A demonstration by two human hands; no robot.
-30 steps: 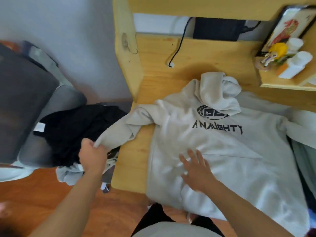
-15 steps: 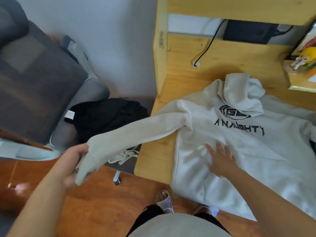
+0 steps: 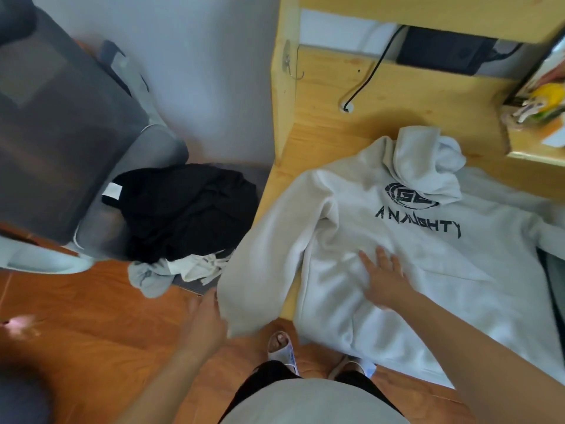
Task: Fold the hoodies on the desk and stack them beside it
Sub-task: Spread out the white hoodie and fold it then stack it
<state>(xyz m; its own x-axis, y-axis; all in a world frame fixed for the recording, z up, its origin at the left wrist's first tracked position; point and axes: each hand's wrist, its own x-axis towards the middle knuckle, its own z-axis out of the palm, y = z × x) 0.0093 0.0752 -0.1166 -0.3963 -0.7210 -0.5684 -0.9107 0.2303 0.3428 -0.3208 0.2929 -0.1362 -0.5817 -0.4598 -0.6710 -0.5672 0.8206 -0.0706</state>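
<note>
Chair (image 3: 101, 191) heaped with black clothes (image 3: 189, 209) stands beside desk (image 3: 324, 142); right hand (image 3: 383, 278) flat on hoodie (image 3: 428, 255), left hand (image 3: 204, 319) fingers unclear.

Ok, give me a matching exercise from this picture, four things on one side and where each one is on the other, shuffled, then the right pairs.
Things:
1. right hand
2. left hand
3. black garment
4. hood

Places:
A. on the chair seat
B. flat on the hoodie's front
C. above the printed logo
D. at the cuff of the hanging sleeve

Pairs: 1-B, 2-D, 3-A, 4-C
</note>
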